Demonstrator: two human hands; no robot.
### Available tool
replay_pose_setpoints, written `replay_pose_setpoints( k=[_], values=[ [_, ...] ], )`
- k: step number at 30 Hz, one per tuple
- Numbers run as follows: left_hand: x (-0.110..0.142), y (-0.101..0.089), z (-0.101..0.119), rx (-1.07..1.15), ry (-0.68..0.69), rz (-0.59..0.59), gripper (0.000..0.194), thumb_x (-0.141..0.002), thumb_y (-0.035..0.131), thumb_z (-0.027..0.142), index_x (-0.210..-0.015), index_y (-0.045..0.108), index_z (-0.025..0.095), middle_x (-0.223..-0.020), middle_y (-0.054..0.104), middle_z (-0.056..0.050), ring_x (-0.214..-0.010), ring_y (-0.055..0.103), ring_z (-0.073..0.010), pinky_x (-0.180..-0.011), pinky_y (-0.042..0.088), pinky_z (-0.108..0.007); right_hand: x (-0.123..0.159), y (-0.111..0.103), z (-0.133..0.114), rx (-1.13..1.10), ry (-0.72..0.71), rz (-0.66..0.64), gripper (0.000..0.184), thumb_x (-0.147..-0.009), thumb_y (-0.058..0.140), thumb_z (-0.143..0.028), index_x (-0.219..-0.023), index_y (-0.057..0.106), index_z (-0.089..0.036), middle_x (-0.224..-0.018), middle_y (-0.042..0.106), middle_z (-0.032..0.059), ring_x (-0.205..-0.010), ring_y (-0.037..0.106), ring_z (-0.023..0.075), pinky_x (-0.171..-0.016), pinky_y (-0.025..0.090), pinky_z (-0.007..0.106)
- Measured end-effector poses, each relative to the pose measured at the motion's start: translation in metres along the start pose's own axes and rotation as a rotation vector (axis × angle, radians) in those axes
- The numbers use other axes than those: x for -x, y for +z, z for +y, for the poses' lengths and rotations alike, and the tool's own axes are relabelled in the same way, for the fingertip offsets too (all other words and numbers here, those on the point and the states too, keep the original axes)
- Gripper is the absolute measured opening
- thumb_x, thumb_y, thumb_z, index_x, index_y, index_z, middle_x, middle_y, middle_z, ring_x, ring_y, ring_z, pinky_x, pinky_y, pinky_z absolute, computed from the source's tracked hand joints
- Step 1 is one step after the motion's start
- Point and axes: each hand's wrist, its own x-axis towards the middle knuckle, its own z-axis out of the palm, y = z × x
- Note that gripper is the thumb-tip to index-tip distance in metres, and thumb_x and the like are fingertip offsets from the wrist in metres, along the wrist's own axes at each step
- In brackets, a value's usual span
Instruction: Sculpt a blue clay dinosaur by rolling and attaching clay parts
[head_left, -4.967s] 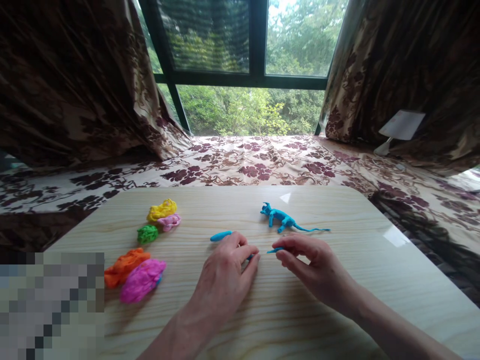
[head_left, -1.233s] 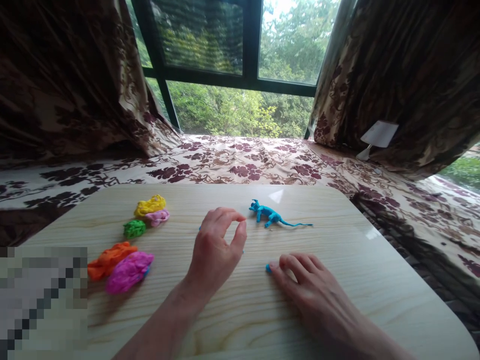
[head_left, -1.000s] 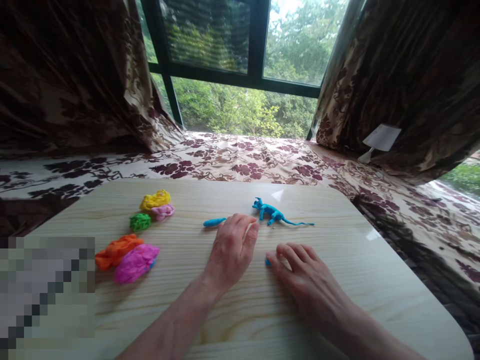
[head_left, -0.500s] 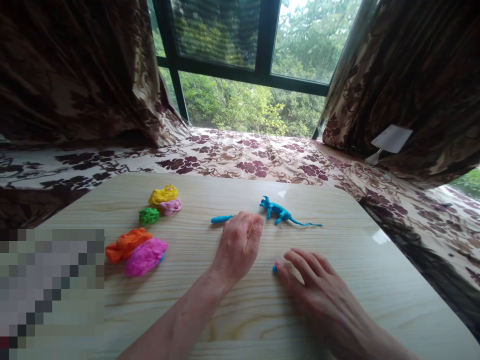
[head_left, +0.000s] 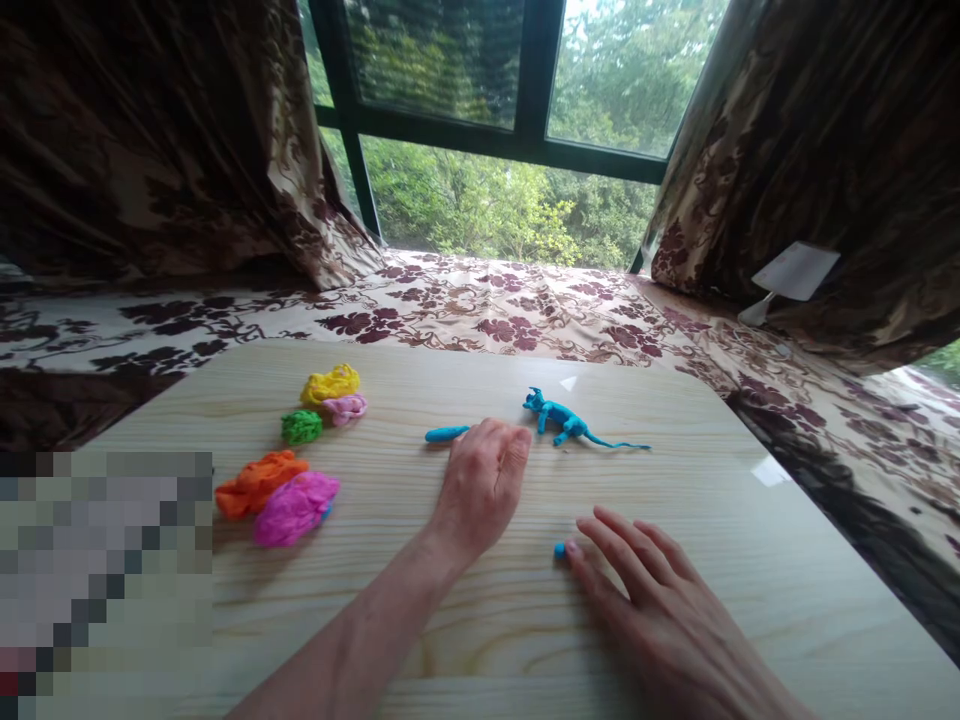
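Note:
My left hand (head_left: 487,485) rests closed on the table, its fingers curled under and hidden. A blue clay roll (head_left: 445,434) lies by its knuckles, the right end meeting or passing behind the hand. I cannot tell whether the fingers hold anything. My right hand (head_left: 649,585) is open and palm down, fingers spread, its thumb tip touching a small blue clay piece (head_left: 559,550). Beyond both hands lies a blue clay animal figure (head_left: 562,418) with legs, a horned or eared head and a long thin tail pointing right.
To the left on the pale wooden table (head_left: 405,640) lie lumps of clay: yellow (head_left: 331,384), light pink (head_left: 346,409), green (head_left: 301,427), orange (head_left: 261,484) and magenta (head_left: 297,508), with some blue beneath. A white lamp (head_left: 795,272) stands at the back right, near the curtains.
My right hand has shifted slightly right and its fingers have spread a little, uncovering more of the small blue piece. My left hand stays put; the view has tilted slightly.

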Motion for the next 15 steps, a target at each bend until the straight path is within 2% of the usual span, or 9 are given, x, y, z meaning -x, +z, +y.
replay_pose_setpoints(
  k=[7,13,15],
  values=[
    [0.000,0.000,0.000,0.028,-0.006,-0.004,0.033,-0.091,0.029,0.033,-0.079,0.056,0.019,-0.089,0.060,-0.005,-0.091,0.054,-0.0169,-0.084,0.040,-0.032,-0.023,-0.003,0.001,-0.061,0.151,-0.056,0.048,-0.082,0.043,-0.013,-0.130,0.041,-0.014,-0.137,0.038,0.0137,-0.129,0.026,0.0289,-0.099,0.031,0.048],
    [0.000,0.000,0.000,0.025,-0.020,-0.005,0.033,-0.091,0.029,0.034,-0.079,0.057,0.019,-0.087,0.059,-0.004,-0.090,0.054,-0.0168,-0.084,0.041,-0.032,0.003,0.001,-0.003,0.007,0.004,0.027,0.051,-0.082,0.044,-0.020,-0.132,0.038,-0.015,-0.135,0.041,0.0133,-0.127,0.029,0.0310,-0.091,0.040,0.047],
    [-0.001,0.001,0.001,0.016,-0.014,-0.005,0.034,-0.091,0.030,0.034,-0.079,0.058,0.019,-0.086,0.059,-0.004,-0.090,0.055,-0.0170,-0.084,0.041,-0.032,0.003,0.001,-0.003,-0.011,0.036,0.004,0.051,-0.082,0.044,-0.019,-0.132,0.038,-0.015,-0.136,0.040,0.0131,-0.127,0.028,0.0309,-0.092,0.039,0.047]
  ],
)
